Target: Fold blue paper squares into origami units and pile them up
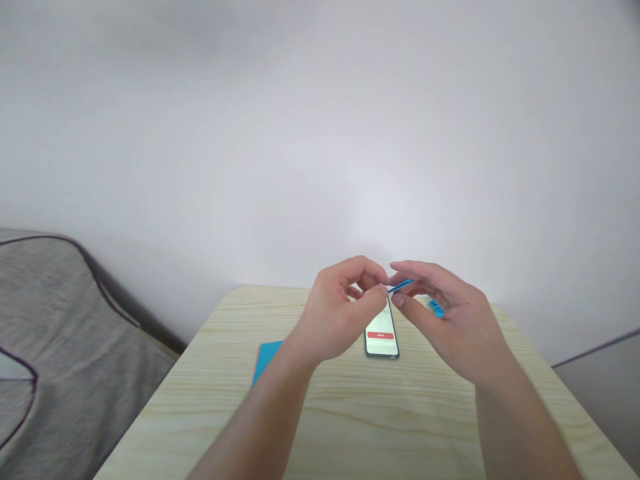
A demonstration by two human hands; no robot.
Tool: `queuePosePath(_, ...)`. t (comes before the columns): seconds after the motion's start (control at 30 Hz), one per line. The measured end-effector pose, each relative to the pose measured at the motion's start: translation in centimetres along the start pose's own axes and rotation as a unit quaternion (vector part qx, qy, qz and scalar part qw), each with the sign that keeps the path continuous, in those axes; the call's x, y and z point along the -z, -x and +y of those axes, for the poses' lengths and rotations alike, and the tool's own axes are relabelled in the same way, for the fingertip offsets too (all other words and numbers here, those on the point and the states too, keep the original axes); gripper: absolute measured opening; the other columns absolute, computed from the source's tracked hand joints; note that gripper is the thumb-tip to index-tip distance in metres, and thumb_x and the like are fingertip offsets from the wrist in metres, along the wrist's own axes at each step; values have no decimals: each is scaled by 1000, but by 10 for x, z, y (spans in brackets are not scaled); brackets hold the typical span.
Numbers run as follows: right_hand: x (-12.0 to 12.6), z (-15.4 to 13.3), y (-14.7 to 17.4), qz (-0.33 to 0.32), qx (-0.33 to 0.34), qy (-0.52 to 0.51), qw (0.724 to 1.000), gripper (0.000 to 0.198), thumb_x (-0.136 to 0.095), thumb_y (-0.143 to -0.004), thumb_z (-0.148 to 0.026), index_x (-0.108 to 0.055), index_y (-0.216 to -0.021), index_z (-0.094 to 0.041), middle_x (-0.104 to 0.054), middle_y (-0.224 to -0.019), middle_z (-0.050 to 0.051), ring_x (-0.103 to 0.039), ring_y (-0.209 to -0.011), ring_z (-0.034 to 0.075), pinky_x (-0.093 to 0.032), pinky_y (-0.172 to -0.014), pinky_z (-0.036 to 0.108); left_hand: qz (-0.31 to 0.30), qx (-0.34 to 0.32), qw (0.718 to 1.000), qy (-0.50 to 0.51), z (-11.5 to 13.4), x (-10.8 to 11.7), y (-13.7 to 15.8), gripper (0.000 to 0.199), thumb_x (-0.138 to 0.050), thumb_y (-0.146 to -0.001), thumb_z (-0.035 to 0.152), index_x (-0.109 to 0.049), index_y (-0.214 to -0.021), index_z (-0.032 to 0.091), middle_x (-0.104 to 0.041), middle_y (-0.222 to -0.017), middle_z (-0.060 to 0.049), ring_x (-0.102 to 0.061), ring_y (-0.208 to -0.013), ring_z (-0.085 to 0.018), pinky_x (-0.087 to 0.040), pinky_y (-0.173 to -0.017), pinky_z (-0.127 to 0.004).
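Observation:
A thin, folded blue strip (pixel 400 286), perhaps paper, is held above the table between my two hands. My left hand (pixel 343 307) pinches its left end with thumb and fingertips. On the other side, my right hand (pixel 445 307) has curled fingers and thumb around the strip's right end, the index finger raised a little. The fingers partly hide the strip. Below them lies a phone (pixel 381 343), its lit screen showing digits and a red button; my left hand covers its upper part. A crumpled or folded blue piece (pixel 437 308) shows behind my right hand.
The light wooden table (pixel 370 427) reaches back to a white wall (pixel 320 133). A flat blue sheet (pixel 267 355) with an orange edge lies on the left, partly under my left forearm. Grey fabric with dark piping (pixel 55 333) stands left of the table.

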State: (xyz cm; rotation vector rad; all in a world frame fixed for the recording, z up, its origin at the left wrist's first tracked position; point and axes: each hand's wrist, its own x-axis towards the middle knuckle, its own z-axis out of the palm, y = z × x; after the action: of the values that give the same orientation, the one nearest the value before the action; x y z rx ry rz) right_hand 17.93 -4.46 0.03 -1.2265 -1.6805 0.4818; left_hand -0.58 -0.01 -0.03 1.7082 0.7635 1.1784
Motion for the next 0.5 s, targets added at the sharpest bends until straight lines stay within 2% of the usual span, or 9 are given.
queuePosePath(0.2,1,1,1,4,1,18,1000,34,-69,-92,-28,-68,-126,-34,-74,-115,1,-69,-102,21,-55,-91,39,-5,6,1000,27,-3,0,-1,8,-61,-89,21,-69,-91,19,-66,-77,0,-60,-73,-13,-46,-65,-25)
queuePosePath(0.4,-1,0,1,16,5,24,1000,40,-70,-91,-27,-65,-130,-35,-73,-118,2,-69,-104,22,-55,-92,40,55,-39,992,-105,1,-3,3,10,-61,-89,19,-68,-95,22,-67,-73,3,-63,-69,-11,-51,-70,-25)
queuePosePath(0.5,-2,-2,0,23,-1,37,999,48,-70,-91,-25,-59,-135,-38,-73,-116,0,-69,-103,22,-55,-90,38,50,-54,988,-138,2,-3,5,16,-62,-87,17,-65,-101,23,-68,-72,4,-65,-69,-11,-53,-72,-25)
